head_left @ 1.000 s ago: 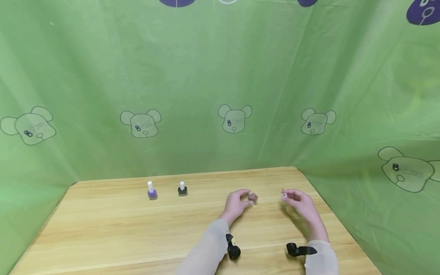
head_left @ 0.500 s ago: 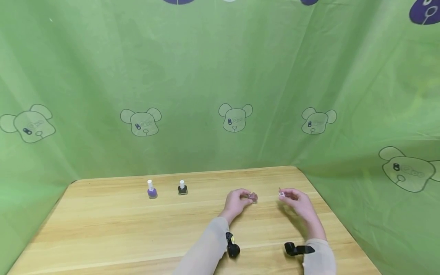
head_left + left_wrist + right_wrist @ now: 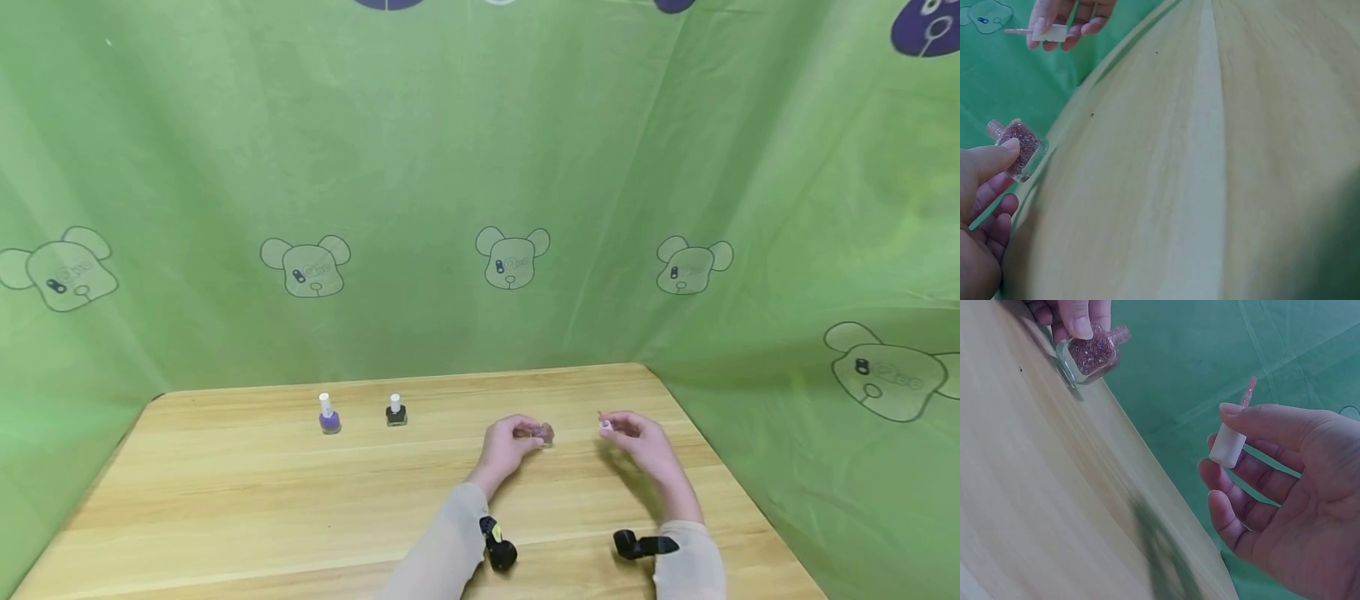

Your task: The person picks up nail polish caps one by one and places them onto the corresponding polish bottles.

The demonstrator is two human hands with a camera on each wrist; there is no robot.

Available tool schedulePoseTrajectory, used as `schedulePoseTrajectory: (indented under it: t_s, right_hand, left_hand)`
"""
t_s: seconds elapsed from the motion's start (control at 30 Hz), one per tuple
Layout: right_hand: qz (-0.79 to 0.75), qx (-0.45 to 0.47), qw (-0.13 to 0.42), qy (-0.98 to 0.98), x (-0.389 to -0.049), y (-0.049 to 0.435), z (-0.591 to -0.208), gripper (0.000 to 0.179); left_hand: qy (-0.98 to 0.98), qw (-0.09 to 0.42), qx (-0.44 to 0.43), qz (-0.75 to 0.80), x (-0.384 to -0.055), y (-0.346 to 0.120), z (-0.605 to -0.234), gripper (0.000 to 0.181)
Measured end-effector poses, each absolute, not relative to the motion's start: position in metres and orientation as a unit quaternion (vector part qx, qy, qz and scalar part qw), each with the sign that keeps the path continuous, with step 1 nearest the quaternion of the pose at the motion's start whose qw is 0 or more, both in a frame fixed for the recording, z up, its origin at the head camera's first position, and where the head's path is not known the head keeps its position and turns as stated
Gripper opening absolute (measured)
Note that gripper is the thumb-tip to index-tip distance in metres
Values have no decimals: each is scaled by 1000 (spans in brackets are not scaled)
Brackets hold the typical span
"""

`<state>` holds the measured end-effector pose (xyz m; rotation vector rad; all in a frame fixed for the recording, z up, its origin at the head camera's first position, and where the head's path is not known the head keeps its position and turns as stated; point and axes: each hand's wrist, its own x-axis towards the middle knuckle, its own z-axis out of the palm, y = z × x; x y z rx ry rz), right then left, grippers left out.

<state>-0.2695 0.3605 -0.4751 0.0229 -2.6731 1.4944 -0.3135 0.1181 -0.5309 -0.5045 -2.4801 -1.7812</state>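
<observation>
In the head view my left hand (image 3: 504, 448) pinches a small glass nail polish bottle (image 3: 1093, 355) filled with pink glitter, its threaded neck uncapped. The left wrist view has the same bottle (image 3: 1022, 150) between thumb and fingers, close to the tabletop. My right hand (image 3: 647, 446) holds the white nail polish cap (image 3: 1229, 445) between thumb and fingers. A pink-coated brush (image 3: 1248, 392) sticks out of the cap, pointing up and away from the palm. Cap and bottle are apart, with the cap to the right.
Two capped nail polish bottles stand upright on the wooden table (image 3: 247, 500): a purple one (image 3: 329, 418) at the back left and a black one (image 3: 396, 412) beside it. Green curtain (image 3: 420, 167) surrounds the table's back and sides. Each wrist wears a black camera mount.
My right hand has moved slightly left with the cap and brush, narrowing the gap to the bottle. The left hand, still holding the bottle, has shifted only a little.
</observation>
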Motion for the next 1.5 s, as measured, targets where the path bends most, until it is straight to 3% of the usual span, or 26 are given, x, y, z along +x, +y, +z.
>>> schedulePoseTrajectory:
  t_s: [0.43,0.93,1.17,1.5]
  right_hand:
    - [485,31,38,-873,-273,351,-477,42]
    - [430,83,51,-898,-271,322,-459,29]
    - [427,108,48,-896,-270,311,-458,33]
    - [426,112,58,-896,-268,291,-448,21]
  left_hand:
    - [-780,33,-142,-608,-298,96,-528,25]
    - [-737,29,-87,-669,-281,72,-524,30]
    - [-721,24,-86,-688,-275,67,-527,29]
    - [-726,60,-70,-682,-276,56,-517,26]
